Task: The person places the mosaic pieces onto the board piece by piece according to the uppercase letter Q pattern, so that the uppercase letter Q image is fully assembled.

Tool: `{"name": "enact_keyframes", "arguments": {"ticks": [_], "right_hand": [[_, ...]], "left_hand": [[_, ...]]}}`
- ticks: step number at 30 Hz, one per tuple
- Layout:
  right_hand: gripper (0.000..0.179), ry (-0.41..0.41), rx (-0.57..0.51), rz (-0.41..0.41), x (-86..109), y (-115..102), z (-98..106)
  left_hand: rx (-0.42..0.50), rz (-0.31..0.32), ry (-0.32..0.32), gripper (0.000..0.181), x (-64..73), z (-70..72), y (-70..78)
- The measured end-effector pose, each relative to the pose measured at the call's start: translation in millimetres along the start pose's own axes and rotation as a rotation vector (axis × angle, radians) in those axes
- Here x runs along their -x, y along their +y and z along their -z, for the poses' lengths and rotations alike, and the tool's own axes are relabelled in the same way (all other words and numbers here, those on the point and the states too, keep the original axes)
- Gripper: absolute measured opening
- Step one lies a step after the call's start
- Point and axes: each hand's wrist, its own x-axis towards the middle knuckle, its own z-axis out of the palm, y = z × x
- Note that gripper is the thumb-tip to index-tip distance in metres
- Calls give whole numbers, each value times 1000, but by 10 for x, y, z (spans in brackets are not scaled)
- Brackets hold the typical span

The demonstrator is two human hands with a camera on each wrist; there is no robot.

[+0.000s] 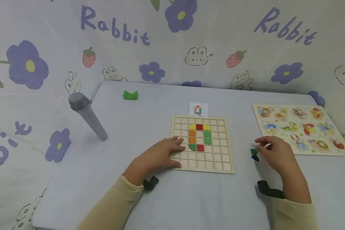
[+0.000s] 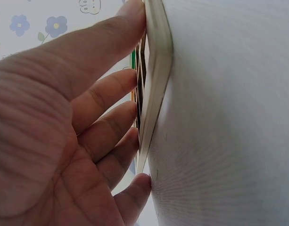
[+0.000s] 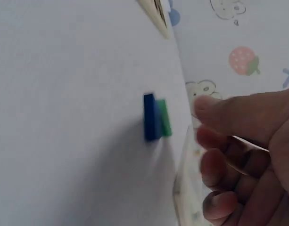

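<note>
A wooden grid board (image 1: 218,157) lies mid-table, with red, yellow, orange and green pieces forming a ring in its squares. My left hand (image 1: 161,153) rests on the board's left side, fingers spread and fairly straight. In the left wrist view the thumb and fingertips touch the board's edge (image 2: 158,61). My right hand (image 1: 277,156) hovers right of the board, fingers loosely bent and nothing visible between them. Close by its fingertips are a green piece (image 1: 253,152) and a dark blue piece (image 1: 255,158). The right wrist view shows a gap between the fingers and the blue piece (image 3: 150,117).
A small pattern card (image 1: 194,110) lies behind the board. At the right is a wooden insect puzzle (image 1: 279,127). A grey microphone (image 1: 92,119) stands at the left, and a green notched block (image 1: 130,95) lies at the back. Printed cloth hangs behind the table.
</note>
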Motion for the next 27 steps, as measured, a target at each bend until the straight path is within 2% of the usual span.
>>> {"name": "enact_keyframes", "arguments": {"ticks": [3,5,12,21,27], "right_hand": [[38,-87,14,10,23,121,-6],[39,-103,17,27,29,146,-34],[32,-80,29,25,31,142,-65],[33,-111,24,5,61,141,-21],[31,-71,27,19,52,139,-84]], "left_hand": [[-1,6,1,71,1,8,-4],[4,4,0,71,5,12,-6],[4,-12,4,72,1,6,-12],[7,-7,7,71,6,8,-4],[7,-11,6,71,6,10,4]]}}
